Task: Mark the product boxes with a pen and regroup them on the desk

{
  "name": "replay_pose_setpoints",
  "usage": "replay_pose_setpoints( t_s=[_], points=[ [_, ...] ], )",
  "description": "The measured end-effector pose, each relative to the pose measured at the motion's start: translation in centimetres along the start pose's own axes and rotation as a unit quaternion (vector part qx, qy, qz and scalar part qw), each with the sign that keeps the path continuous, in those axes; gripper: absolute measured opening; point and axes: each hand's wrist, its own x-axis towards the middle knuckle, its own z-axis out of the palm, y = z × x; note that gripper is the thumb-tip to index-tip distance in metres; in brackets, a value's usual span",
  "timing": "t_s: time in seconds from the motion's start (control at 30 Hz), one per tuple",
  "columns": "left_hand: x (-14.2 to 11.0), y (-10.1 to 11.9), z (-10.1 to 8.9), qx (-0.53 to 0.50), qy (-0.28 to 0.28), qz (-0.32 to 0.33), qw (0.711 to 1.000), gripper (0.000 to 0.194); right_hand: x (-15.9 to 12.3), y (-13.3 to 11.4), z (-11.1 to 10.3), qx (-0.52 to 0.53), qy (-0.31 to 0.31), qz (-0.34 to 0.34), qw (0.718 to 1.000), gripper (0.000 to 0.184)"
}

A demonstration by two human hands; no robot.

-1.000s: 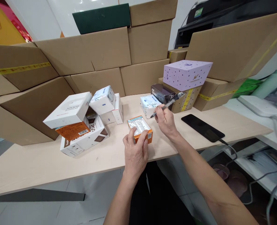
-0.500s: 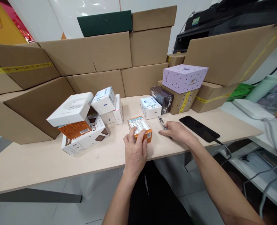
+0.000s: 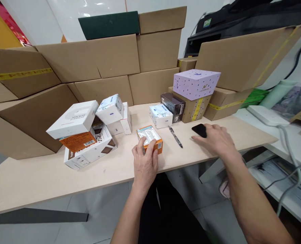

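My left hand rests on a small orange box with a white printed top, its fingers bent over the near side. The box sits on the table. My right hand, slightly blurred, spreads over a black phone lying flat, thumb stretched out beside the near edge and fingers toward the far edge. Most of the phone is hidden under that hand; whether the palm touches it I cannot tell. Between the two hands lies a grey-black pen, held by neither.
On the left are a white power bank box, an orange box, a white-brown box and a tissue pack. Another tissue pack, a dark box and a lilac box stand at back right. Cardboard boxes line the back.
My right hand has let go of the pen and moved right, over the phone. The pen stays on the table. My left hand stays on the orange box.
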Motion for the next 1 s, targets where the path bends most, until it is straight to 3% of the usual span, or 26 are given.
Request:
replay_pose_setpoints(
  t_s=[0.1, 0.2, 0.33, 0.5, 0.6, 0.7, 0.83, 1.0],
  points=[
    [0.0, -0.1, 0.0, -0.001, 0.0, 0.004, 1.0, 0.039, 0.7, 4.9, 0.5, -0.01, -0.089, 0.064, 0.994, 0.082],
    [0.0, -0.1, 0.1, -0.002, 0.002, 0.003, 1.0, 0.039, 1.0, 7.5, 0.9, 0.054, -0.115, 0.027, 0.992, 0.076],
    [0.0, -0.1, 0.1, -0.003, 0.007, 0.0, 1.0, 0.04, 0.8, 7.2, 0.9, 0.071, -0.086, 0.0, 0.994, 0.073],
    [0.0, -0.1, 0.1, 0.001, 0.007, 0.005, 1.0, 0.038, -0.4, 5.1, 0.5, 0.034, -0.062, 0.016, 0.997, 0.088],
    [0.0, 0.0, 0.0, 0.005, 0.01, 0.006, 1.0, 0.038, -2.2, 3.7, 0.6, 0.061, 0.0, -0.009, 0.998, 0.087],
    [0.0, 0.0, 0.0, 0.003, 0.012, 0.005, 1.0, 0.038, -4.6, 1.6, 0.9, 0.134, 0.111, -0.079, 0.982, 0.077],
    [0.0, 0.1, 0.0, 0.003, 0.015, 0.003, 1.0, 0.038, -7.8, -2.4, 1.7, 0.208, 0.269, -0.164, 0.926, 0.055],
    [0.0, 0.0, 0.1, -0.001, 0.019, 0.009, 1.0, 0.038, -9.8, -6.8, 2.8, 0.239, 0.387, -0.218, 0.863, 0.058]
  ],
)
